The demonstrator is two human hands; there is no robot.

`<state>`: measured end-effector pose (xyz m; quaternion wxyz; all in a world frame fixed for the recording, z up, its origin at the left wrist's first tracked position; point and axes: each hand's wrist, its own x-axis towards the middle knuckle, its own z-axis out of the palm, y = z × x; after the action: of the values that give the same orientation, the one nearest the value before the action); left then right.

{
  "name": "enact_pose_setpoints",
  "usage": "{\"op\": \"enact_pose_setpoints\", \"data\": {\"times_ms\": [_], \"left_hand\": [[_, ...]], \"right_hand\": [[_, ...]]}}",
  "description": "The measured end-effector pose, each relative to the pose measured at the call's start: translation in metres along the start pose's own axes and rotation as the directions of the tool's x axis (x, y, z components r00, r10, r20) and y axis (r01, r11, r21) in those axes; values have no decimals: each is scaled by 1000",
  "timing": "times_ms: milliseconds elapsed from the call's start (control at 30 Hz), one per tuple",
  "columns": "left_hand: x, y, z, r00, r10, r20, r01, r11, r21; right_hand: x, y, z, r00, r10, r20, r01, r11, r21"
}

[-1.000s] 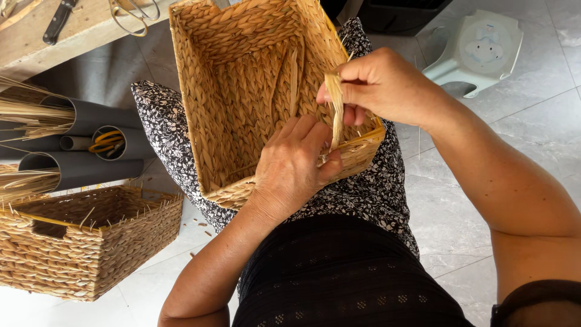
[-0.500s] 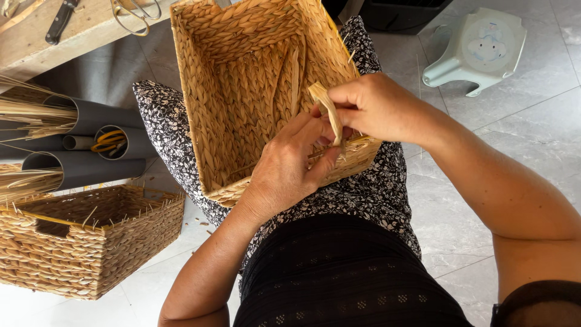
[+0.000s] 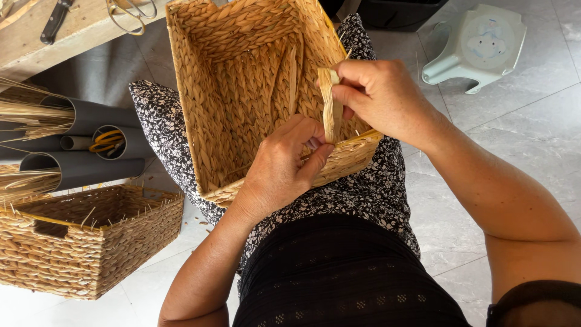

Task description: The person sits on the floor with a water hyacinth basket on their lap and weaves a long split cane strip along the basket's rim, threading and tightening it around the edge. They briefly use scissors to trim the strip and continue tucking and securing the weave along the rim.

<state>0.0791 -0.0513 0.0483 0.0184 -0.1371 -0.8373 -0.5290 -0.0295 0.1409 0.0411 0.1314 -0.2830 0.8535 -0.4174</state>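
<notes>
Tiled floor; straw strip pinched, right hand, above basket rim.

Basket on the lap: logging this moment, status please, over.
Right hand pinches straw strand upright. Left hand grips woven basket rim by the strand's base. Nothing blocks the rim.

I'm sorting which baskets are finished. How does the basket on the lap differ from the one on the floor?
The lap basket rests tilted on the person's knees, with the left hand and right hand at its rim, working a flat strand. The floor basket sits level and untouched. The floor basket has stray fibre ends poking out all over and a handle hole; the lap basket looks smoother. Both are rectangular and woven from tan fibre.
</notes>
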Motion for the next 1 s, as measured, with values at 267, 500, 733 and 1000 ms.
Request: {"op": "enact_pose_setpoints", "data": {"times_ms": [267,500,733,1000], "left_hand": [[0,1,0,1000,-11,4,11,1000,-12],[-2,3,-1,1000,28,9,-28,999,42],[1,-1,2,999,-29,33,27,997,73],[7,-8,8,990,-137,32,135,989,54]], "right_hand": [[-2,-5,3,997,-17,82,27,992,-125],[-3,-1,6,985,58,163,-36,990,-135],[-17,2,-7,983,-126,133,143,982,-127],[-80,-16,15,901,-422,-104,345,839,-422]]}}
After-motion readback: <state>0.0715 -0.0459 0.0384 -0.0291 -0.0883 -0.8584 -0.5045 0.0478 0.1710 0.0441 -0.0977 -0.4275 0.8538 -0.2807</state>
